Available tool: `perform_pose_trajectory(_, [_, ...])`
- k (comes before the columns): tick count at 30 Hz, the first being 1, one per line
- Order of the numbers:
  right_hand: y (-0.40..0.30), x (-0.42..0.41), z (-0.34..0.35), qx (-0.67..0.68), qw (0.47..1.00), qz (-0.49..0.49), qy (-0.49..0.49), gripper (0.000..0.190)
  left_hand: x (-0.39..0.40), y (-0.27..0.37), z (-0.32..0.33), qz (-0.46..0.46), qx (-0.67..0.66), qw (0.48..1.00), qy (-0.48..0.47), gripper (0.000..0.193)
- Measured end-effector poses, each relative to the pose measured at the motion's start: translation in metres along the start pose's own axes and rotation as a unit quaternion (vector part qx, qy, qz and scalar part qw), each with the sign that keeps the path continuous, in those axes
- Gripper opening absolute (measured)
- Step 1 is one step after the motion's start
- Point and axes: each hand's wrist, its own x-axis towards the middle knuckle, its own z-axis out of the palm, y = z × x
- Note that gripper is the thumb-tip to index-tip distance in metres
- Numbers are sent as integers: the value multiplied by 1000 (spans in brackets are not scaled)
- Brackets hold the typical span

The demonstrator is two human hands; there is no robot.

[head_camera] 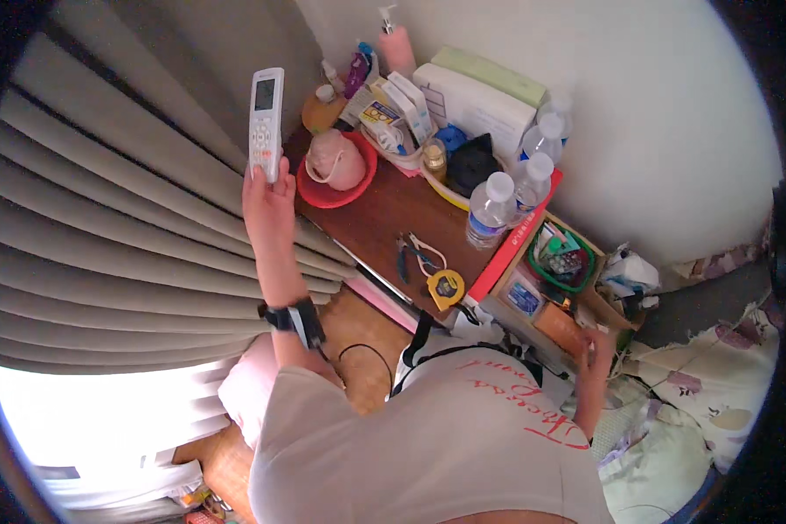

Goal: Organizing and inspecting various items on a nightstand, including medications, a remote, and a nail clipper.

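My left hand (268, 203) holds a white remote control (266, 124) by its lower end, with its grey display and buttons facing up, in front of the curtain. My right hand (596, 354) is blurred at the near end of an open wooden box or drawer (507, 308), beside an orange-brown box (559, 331). Whether its fingers grip something cannot be told. The box also contains a green basket (589, 272) of small items and a clear-lidded case (524, 296). A yellow tape measure (446, 288) and pliers (403, 259) lie on the brown tabletop (393, 203).
Plastic bottles (491, 209) stand beside a red flat box (514, 245). A pink cup (335, 160) rests in a red dish (308, 190). Baskets of small goods and a pink pump bottle (397, 49) line the wall. A pleated curtain (137, 242) hangs left; patterned bedding (701, 373) lies right.
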Motion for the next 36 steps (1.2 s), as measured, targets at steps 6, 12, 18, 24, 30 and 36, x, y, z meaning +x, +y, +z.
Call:
perform_pose_trajectory(6, [1, -19, 24, -91, 987, -94, 94, 29, 112, -19, -56, -55, 129, 990, -5, 39])
perform_pose_trajectory(12, [16, -36, 22, -100, 981, -26, 166, 41, 119, -34, -47, 18, 102, 995, -11, 39])
perform_pose_trajectory(18, [13, -32, 13, -62, 982, 10, 179, 35, 44, -7, 60, 122, 150, 978, -79, 54])
perform_pose_trajectory(24, [-23, -12, -5, -32, 987, -5, 157, 38, -35, -34, 115, -21, 172, 962, -211, 61])
perform_pose_trajectory(30, [-101, 4, -64, 416, 902, -76, -89, 49, -140, -93, 186, -294, 136, 796, -511, 66])
perform_pose_trajectory(36, [-91, -31, -61, 408, 913, -2, -16, 48, -227, -164, 239, -294, 161, 645, -687, 55])
